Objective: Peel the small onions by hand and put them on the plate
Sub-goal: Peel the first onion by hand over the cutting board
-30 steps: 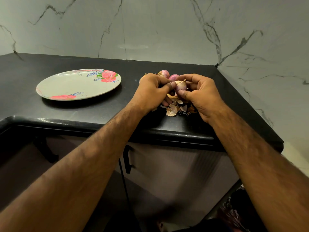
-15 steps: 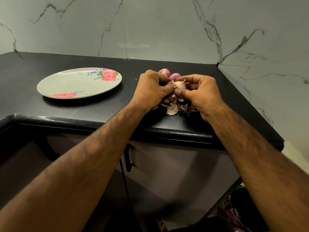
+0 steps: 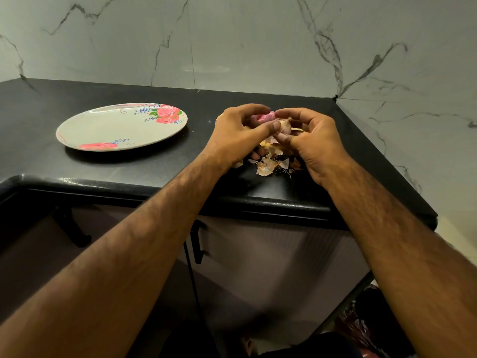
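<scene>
At the bench's (image 3: 129, 171) front edge the left hand (image 3: 240, 130) and right hand (image 3: 307, 140) still pinch the small onion (image 3: 283, 125) over peel scraps (image 3: 267, 166), skin further loosened; peeling unfinished, plate (image 3: 113, 130) waiting.

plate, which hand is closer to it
Left. The left hand is just right of the plate, not touching; the right hand is farther right, across the onion both hold.

A home kitchen (black counter (image 3: 160, 161); marble-look wall (image 3: 232, 40); cupboards (image 3: 271, 259))

Pale half-skinned onion (image 3: 283, 127) right of floral plate (image 3: 103, 125)
</scene>
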